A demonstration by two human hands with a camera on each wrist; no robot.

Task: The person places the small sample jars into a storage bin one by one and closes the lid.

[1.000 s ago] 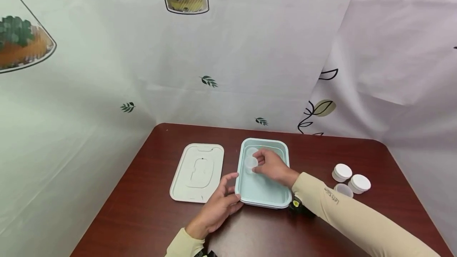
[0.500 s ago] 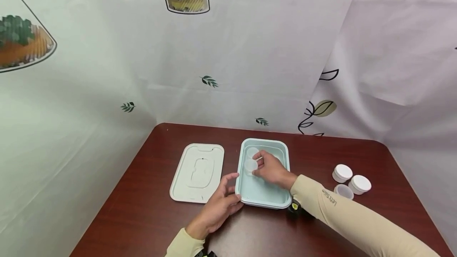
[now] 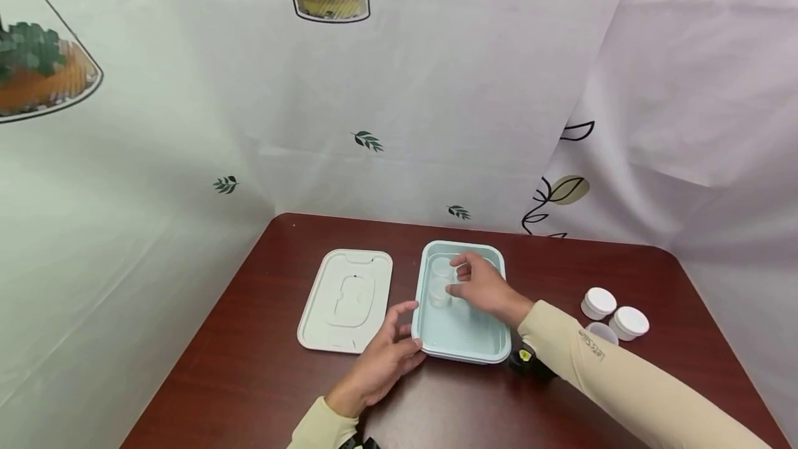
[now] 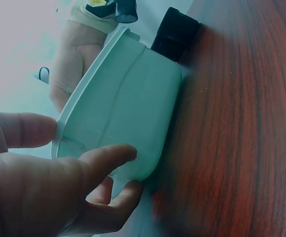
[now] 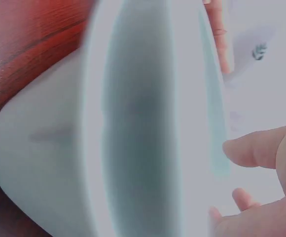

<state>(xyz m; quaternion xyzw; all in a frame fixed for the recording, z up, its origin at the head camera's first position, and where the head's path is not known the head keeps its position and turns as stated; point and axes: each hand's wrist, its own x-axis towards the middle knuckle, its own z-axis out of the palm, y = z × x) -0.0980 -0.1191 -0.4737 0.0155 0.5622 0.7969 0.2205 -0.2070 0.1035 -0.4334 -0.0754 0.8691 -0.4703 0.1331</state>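
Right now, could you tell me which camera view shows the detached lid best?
The head view: the lid lies whole on the table, left of the box. Neither wrist view shows it; both show only the box's walls and fingers.

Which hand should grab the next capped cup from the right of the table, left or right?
Right. The right hand is over the tray, on the side nearer the capped cups, and looks free. The left hand grips the tray's near-left corner, steadying it.
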